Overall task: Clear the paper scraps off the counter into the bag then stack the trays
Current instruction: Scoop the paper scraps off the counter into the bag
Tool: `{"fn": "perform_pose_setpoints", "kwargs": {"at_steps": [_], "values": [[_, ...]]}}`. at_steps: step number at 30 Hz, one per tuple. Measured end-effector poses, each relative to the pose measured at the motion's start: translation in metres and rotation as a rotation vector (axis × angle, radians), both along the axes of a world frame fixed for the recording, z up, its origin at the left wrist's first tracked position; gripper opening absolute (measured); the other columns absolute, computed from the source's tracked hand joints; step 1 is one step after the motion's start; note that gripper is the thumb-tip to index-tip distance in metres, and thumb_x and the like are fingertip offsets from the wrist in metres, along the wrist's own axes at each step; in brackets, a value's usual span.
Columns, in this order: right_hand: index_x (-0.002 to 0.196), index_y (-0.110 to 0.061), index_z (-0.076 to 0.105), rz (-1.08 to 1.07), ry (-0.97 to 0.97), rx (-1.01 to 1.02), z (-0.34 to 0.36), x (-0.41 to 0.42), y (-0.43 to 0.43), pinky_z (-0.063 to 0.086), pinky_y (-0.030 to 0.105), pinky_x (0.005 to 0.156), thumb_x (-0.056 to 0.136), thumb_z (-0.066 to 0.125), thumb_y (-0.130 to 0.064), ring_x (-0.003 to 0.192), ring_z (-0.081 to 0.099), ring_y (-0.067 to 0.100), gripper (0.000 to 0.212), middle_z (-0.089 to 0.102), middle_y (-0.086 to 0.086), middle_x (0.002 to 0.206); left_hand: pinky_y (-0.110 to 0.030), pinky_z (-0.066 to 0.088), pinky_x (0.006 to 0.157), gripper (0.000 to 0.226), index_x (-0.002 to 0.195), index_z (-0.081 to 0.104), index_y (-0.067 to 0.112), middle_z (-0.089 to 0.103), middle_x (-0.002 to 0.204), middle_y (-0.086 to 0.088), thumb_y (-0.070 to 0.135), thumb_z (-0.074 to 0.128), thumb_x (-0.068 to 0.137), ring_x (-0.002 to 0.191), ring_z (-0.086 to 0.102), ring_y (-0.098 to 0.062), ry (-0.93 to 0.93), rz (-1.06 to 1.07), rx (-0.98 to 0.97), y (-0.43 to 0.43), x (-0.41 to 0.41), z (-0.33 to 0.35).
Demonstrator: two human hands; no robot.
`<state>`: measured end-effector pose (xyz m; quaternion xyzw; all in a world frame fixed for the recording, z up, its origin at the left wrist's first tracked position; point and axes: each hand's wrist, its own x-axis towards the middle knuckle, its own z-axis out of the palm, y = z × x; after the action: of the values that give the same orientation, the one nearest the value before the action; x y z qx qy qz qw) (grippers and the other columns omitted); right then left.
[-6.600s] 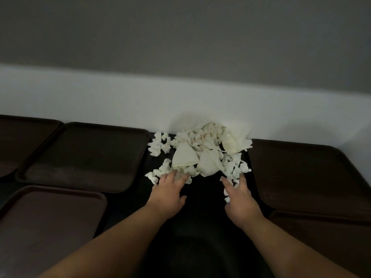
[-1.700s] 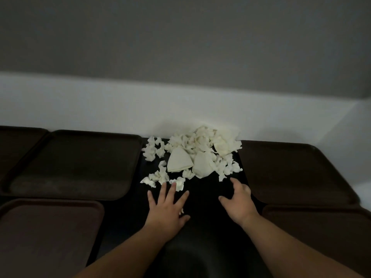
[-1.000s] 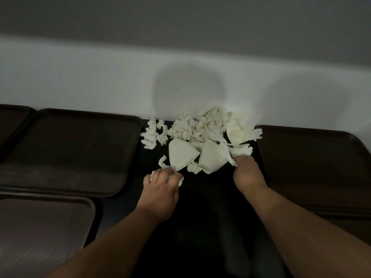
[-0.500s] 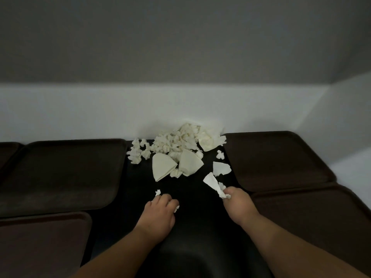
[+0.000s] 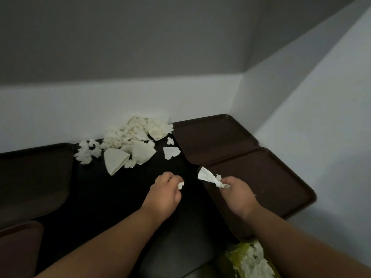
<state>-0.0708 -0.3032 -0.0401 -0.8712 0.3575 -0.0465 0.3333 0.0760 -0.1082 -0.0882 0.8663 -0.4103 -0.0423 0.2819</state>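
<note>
paper scraps (image 5: 128,141) heaped by the wall on the black counter (image 5: 120,197); left hand (image 5: 166,191) clutches small scraps; right hand (image 5: 239,195) pinches a twisted scrap (image 5: 208,177) above a brown tray (image 5: 271,177)

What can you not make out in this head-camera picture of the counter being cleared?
Head view throughout.
Bag: cut off by the bottom edge, part behind the right forearm; its fullness unclear.
Left hand: curled fingers hide how much paper it grips.
Left-side trays: cut by the left edge, dim; number unclear.

dim, soft light; wide-angle distortion
</note>
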Motion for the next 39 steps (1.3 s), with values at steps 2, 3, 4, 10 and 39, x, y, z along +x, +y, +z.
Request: {"fn": "perform_pose_setpoints", "kwargs": {"at_steps": [2, 3, 4, 10, 39], "values": [[0.110, -0.024, 0.068, -0.056, -0.005, -0.041, 0.003, -0.030, -0.020, 0.038, 0.006, 0.051, 0.096, 0.057, -0.018, 0.070, 0.056, 0.001, 0.019, 0.067, -0.002, 0.098, -0.032, 0.049, 0.091, 0.033, 0.127, 0.056, 0.029, 0.044, 0.120, 0.010, 0.023, 0.053, 0.095, 0.109, 0.046, -0.009, 0.007, -0.038, -0.041, -0.022, -0.021, 0.004], [0.111, -0.023, 0.068, -0.096, -0.014, -0.052, 0.003, -0.045, -0.031, 0.037, 0.007, 0.052, 0.095, 0.057, -0.019, 0.071, 0.055, -0.001, 0.019, 0.066, -0.001, 0.102, -0.033, 0.050, 0.090, 0.033, 0.127, 0.057, 0.029, 0.045, 0.119, 0.010, 0.022, 0.054, 0.094, 0.109, 0.047, -0.010, -0.002, -0.064, -0.057, -0.034, -0.031, 0.007], [0.109, -0.023, 0.069, -0.139, -0.027, -0.060, 0.004, -0.061, -0.042, 0.036, 0.007, 0.053, 0.095, 0.058, -0.020, 0.070, 0.054, -0.002, 0.018, 0.067, -0.001, 0.101, -0.034, 0.050, 0.089, 0.033, 0.127, 0.057, 0.028, 0.046, 0.119, 0.009, 0.022, 0.054, 0.094, 0.109, 0.047, -0.011, -0.015, -0.088, -0.071, -0.047, -0.040, 0.010], [0.103, -0.020, 0.070, -0.386, -0.132, -0.047, 0.002, -0.162, -0.110, 0.041, 0.025, 0.064, 0.092, 0.060, -0.014, 0.070, 0.058, 0.013, 0.016, 0.065, -0.003, 0.083, -0.036, 0.050, 0.092, 0.031, 0.123, 0.062, 0.026, 0.048, 0.118, 0.009, 0.018, 0.057, 0.093, 0.112, 0.047, -0.012, 0.018, -0.138, -0.185, -0.137, -0.113, 0.031], [0.126, -0.019, 0.062, -0.570, 0.081, 0.593, -0.138, -0.361, -0.213, 0.053, 0.030, 0.077, 0.086, 0.071, -0.018, 0.094, 0.062, 0.016, 0.041, 0.059, -0.001, 0.105, -0.026, 0.044, 0.087, 0.038, 0.130, 0.058, 0.023, 0.050, 0.133, -0.005, 0.040, 0.057, 0.096, 0.103, 0.056, -0.017, 0.769, -0.044, 0.217, -0.336, -0.334, -0.103]]}}
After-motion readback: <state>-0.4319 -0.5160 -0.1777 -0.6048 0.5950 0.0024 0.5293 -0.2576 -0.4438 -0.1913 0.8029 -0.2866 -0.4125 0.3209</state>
